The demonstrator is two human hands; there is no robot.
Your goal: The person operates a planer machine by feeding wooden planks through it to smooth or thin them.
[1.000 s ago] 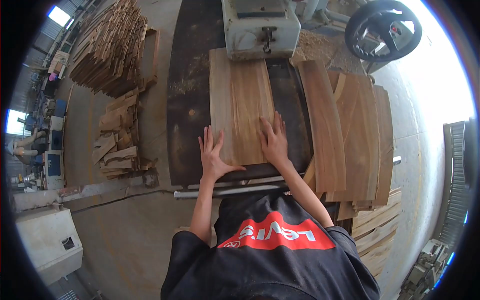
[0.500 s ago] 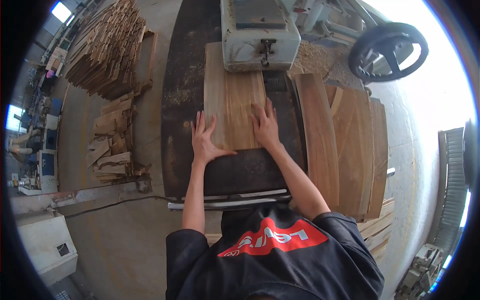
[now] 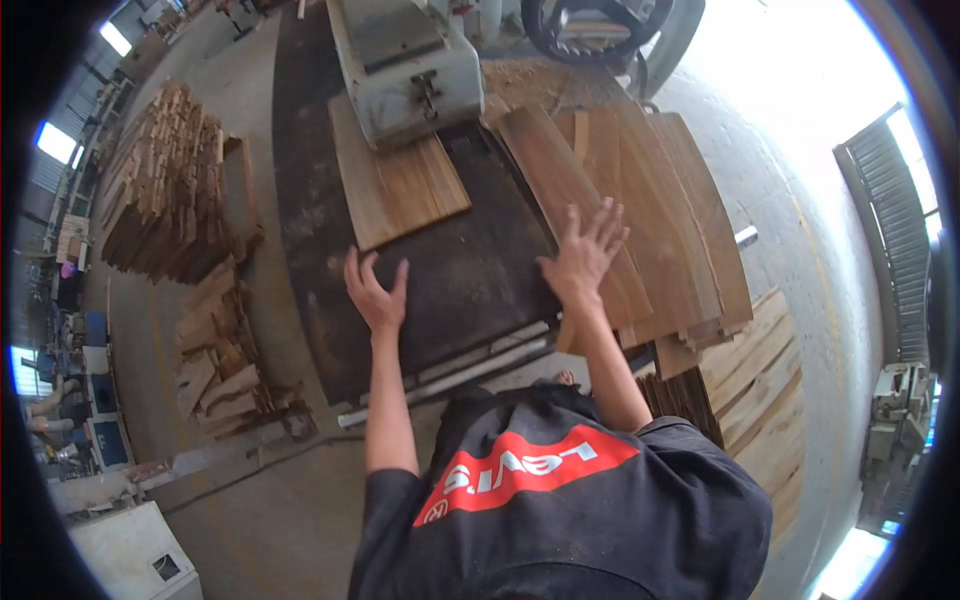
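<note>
A wide wooden board (image 3: 405, 195) lies flat on the dark machine table (image 3: 450, 275), its far part under the grey machine head (image 3: 415, 95). My left hand (image 3: 377, 292) is over the table just short of the board's near end, fingers apart and slightly curled, holding nothing. Over to the right, my right hand (image 3: 585, 255) is spread above the nearest plank (image 3: 570, 185) of the stack beside the table, its fingers overlapping that plank in this view. Nothing is gripped in it.
More wide planks (image 3: 660, 220) are stacked at the right, with pale boards (image 3: 755, 400) lower down. A black handwheel (image 3: 597, 25) stands beyond the sawdust. On the left floor are a tall stack of wood strips (image 3: 165, 190) and offcuts (image 3: 220, 350). A metal bar (image 3: 450, 380) runs along the table's near edge.
Both hands have come off the board on the table. My right hand has moved right to the plank stack, and the board sits farther under the machine head. The view has turned right.
</note>
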